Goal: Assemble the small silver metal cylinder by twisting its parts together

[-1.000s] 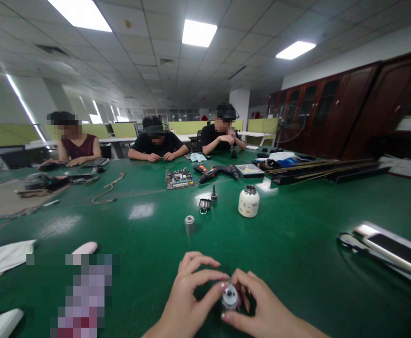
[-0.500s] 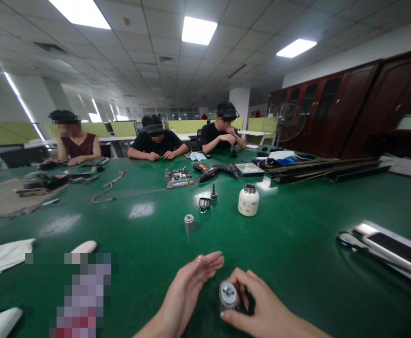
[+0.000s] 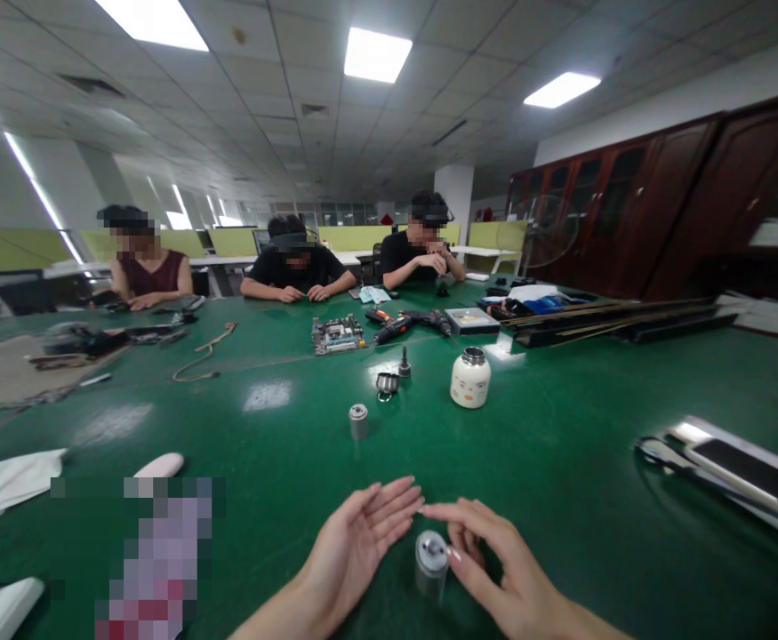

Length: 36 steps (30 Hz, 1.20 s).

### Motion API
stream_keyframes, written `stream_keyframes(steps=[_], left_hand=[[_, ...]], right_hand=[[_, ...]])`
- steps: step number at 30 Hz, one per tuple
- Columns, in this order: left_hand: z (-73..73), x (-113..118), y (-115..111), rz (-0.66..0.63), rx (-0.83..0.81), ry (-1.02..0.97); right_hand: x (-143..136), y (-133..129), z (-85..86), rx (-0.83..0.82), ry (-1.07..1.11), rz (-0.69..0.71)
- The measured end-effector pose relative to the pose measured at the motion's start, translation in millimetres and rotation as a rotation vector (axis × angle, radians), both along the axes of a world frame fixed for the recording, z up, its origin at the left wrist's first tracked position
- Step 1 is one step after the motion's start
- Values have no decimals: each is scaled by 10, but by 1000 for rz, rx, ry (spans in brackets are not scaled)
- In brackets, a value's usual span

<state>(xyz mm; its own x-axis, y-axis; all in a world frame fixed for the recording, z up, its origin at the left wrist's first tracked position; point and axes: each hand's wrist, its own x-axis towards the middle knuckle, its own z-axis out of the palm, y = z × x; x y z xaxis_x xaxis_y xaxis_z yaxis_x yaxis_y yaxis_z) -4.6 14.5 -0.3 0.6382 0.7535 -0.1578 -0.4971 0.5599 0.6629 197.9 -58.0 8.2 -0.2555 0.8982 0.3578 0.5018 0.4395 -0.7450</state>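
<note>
A silver cylinder [image 3: 431, 569], which looks like a small electric motor, stands upright on the green table between my hands. On its left, my left hand [image 3: 365, 542] is open, palm turned up and fingers stretched out. My right hand [image 3: 495, 556] is just to its right, index finger stretched toward the left fingertips, thumb by the motor's top edge. Whether that thumb touches the motor I cannot tell. Nothing is held in either hand. Farther off stands a second, similar motor [image 3: 358, 422].
Beyond are a metal cup-shaped part with a ring [image 3: 387, 384], a dark metal fitting [image 3: 405, 364] and a cream bottle [image 3: 470, 382]. Behind them lie a circuit board [image 3: 339, 336] and power drills [image 3: 421, 322]. A long black-and-silver device [image 3: 749, 476] lies right. Three people sit across the table.
My right hand has let go of the near motor, its index finger now extended leftward. My left hand has turned palm up, fingers spread more. The motor stays in place.
</note>
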Motion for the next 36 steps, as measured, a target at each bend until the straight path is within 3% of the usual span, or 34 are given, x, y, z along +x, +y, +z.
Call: stream_keyframes(steps=[4, 7, 13, 17, 22, 28, 32, 36], left_hand=[[-22, 30, -55, 60, 174, 124], [-38, 21, -133, 61, 407, 239], [36, -20, -308, -9, 801, 507], [36, 4, -350, 19, 960, 717], [-14, 16, -349, 49, 983, 774], [65, 49, -342, -5, 907, 698], [132, 65, -339, -9, 836, 731], [146, 58, -347, -14, 839, 776]], right_hand=[[-5, 16, 58, 33, 27, -82], [-4, 35, 82, 58, 128, -165], [-47, 20, 152, -2, 30, -27], [-64, 13, 180, 21, -16, -63], [-67, 15, 198, 103, 52, -86], [-128, 25, 228, 35, 166, -68], [33, 205, 284, 12, 275, -165], [281, 440, 164, -46, 129, -204]])
